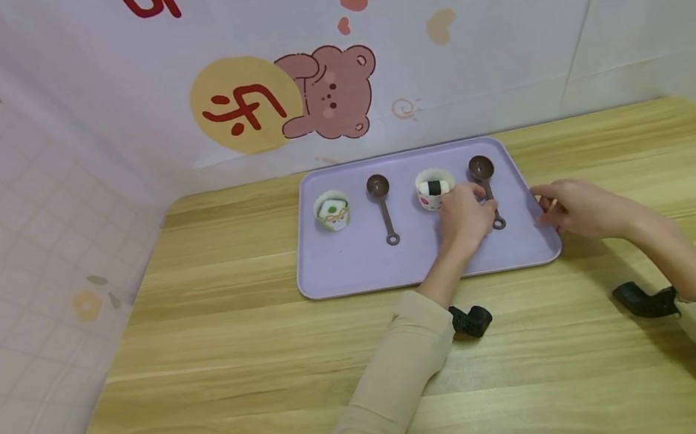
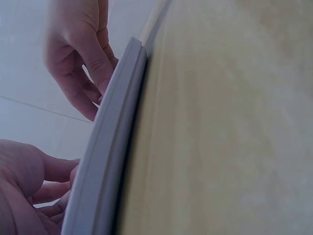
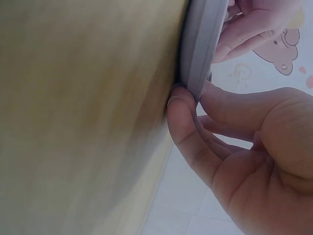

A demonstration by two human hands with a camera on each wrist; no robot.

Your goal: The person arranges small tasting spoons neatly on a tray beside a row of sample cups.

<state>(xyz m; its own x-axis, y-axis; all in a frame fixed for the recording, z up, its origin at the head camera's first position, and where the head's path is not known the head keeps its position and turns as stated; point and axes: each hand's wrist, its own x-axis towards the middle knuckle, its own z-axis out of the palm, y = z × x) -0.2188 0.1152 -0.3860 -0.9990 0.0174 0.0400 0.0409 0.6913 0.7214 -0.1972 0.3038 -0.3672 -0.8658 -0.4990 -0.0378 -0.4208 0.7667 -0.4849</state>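
Note:
A lilac tray (image 1: 355, 265) lies on the table with two brown measuring spoons and two small patterned cups on it. My left hand (image 1: 464, 218) reaches over the tray, its thumb and fingertips at both sides of the right measuring spoon's (image 1: 481, 167) handle. Just left of these fingers stands the right cup (image 1: 430, 201), holding a white piece with a black band. My right hand (image 1: 579, 208) pinches the tray's right rim. In the right wrist view, the right thumb (image 3: 234, 105) is over the rim and a finger curls beneath it.
Further left on the tray are the other measuring spoon (image 1: 384, 215) and a cup (image 1: 335, 220) with a white and green piece. Behind the wooden table (image 1: 240, 353) rises a white wall covering (image 1: 500, 59) with a bear print. Black wrist devices (image 1: 647, 301) sit below both wrists.

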